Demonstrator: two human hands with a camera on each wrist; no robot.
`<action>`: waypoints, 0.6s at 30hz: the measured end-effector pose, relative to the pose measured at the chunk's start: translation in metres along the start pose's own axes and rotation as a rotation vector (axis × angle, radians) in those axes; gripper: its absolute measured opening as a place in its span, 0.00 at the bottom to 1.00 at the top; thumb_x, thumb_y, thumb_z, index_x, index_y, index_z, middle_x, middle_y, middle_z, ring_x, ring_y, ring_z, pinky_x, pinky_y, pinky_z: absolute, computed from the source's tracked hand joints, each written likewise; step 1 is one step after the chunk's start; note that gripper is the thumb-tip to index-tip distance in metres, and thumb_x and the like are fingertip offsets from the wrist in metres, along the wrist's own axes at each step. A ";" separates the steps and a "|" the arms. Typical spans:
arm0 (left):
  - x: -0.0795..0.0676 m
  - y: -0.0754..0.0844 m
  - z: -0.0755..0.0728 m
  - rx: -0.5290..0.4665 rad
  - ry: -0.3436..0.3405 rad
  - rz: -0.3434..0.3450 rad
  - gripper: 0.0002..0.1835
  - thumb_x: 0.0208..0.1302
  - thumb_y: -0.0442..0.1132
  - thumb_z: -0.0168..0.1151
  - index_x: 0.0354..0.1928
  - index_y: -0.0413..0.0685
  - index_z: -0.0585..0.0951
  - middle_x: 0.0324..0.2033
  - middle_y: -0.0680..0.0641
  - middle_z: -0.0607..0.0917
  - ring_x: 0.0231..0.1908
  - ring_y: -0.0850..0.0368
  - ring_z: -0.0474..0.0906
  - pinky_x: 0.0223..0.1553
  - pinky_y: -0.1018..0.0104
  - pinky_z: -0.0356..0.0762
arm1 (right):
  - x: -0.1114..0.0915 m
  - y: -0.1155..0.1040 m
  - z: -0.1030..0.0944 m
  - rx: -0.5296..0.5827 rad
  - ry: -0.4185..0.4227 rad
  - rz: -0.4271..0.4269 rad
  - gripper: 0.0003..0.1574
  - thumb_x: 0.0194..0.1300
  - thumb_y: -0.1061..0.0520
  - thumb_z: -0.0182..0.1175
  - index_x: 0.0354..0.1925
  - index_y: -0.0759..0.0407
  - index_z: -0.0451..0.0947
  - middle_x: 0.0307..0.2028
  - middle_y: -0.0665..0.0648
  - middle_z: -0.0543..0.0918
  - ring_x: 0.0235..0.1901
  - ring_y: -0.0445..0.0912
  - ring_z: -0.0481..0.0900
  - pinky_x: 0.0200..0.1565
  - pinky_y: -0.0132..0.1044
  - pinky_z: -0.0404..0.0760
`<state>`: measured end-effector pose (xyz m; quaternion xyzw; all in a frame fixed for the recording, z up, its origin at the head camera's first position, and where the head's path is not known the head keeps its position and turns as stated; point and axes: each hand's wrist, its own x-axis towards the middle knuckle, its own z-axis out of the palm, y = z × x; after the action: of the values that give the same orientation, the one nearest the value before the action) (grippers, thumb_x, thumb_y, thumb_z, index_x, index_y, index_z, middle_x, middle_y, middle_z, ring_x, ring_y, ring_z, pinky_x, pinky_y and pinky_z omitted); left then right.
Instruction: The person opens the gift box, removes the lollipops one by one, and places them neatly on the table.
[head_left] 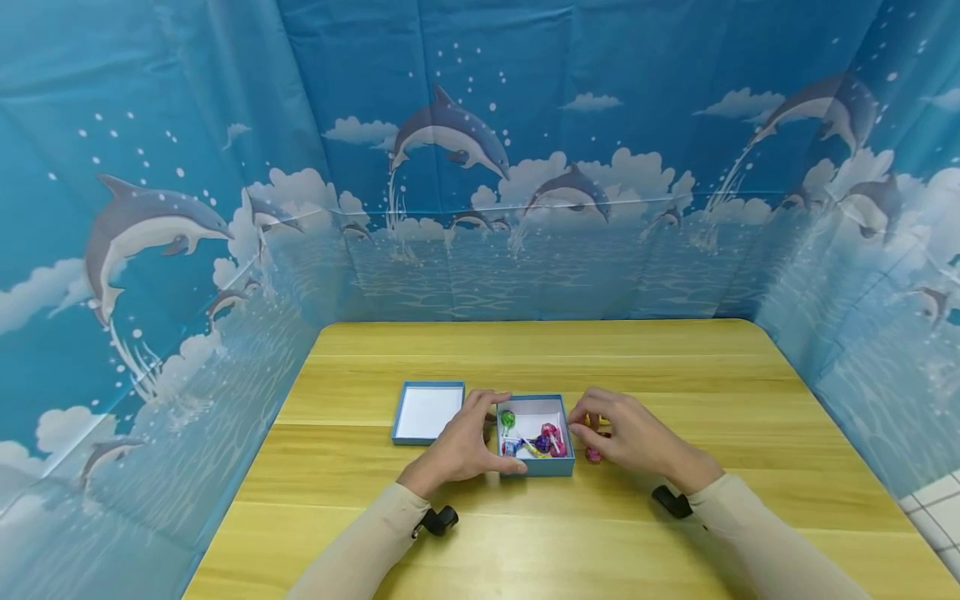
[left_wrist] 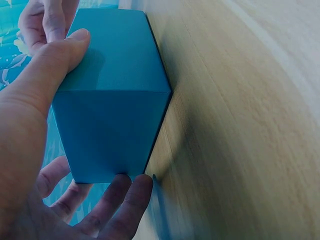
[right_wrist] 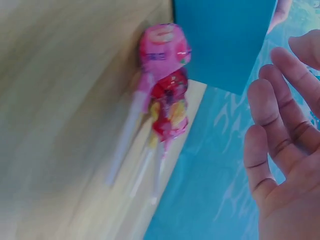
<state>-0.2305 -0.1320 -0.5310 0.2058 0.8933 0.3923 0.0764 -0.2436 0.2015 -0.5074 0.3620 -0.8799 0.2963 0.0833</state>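
Open blue box point(head_left: 549, 467) near the middle of the wooden surface point(head_left: 525, 546), containing several wrapped lollipops point(head_left: 543, 443), with a green lollipop point(head_left: 507, 419) toward the left wall. The left hand point(head_left: 467, 442) grips the box from its left side, thumb on the near wall, fingers at the far side. The right hand point(head_left: 630, 432) is just beside the right rim, its fingers loosely bent and unclosed. Below it, a pink lollipop point(right_wrist: 164, 50) and a red lollipop point(right_wrist: 170, 102) lie beside the box. The lid point(head_left: 431, 411), white inside, lies farther left.

blurred lollipop sticks point(right_wrist: 124, 140); sleeves point(head_left: 363, 542) cut off
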 end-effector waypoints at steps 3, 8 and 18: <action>0.000 0.000 0.000 0.004 -0.001 0.002 0.62 0.62 0.64 0.91 0.92 0.62 0.66 0.85 0.47 0.70 0.76 0.44 0.79 0.79 0.38 0.82 | 0.005 -0.003 -0.001 0.004 -0.018 -0.006 0.04 0.85 0.56 0.73 0.51 0.47 0.93 0.43 0.39 0.87 0.35 0.33 0.77 0.35 0.30 0.79; 0.000 0.001 0.000 0.011 0.000 0.008 0.62 0.61 0.64 0.91 0.92 0.59 0.66 0.84 0.46 0.70 0.75 0.44 0.80 0.78 0.38 0.82 | 0.015 -0.007 -0.001 -0.006 -0.044 -0.031 0.03 0.85 0.55 0.73 0.52 0.48 0.93 0.47 0.41 0.90 0.34 0.35 0.78 0.37 0.30 0.80; 0.000 0.000 0.001 0.029 0.008 0.020 0.63 0.61 0.65 0.90 0.92 0.57 0.66 0.84 0.46 0.71 0.75 0.45 0.80 0.77 0.38 0.83 | 0.038 -0.021 -0.007 -0.041 -0.166 -0.042 0.10 0.85 0.53 0.73 0.59 0.49 0.93 0.53 0.51 0.91 0.31 0.38 0.78 0.39 0.33 0.82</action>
<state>-0.2302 -0.1316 -0.5315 0.2143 0.8970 0.3810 0.0658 -0.2571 0.1718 -0.4783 0.4021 -0.8818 0.2453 0.0235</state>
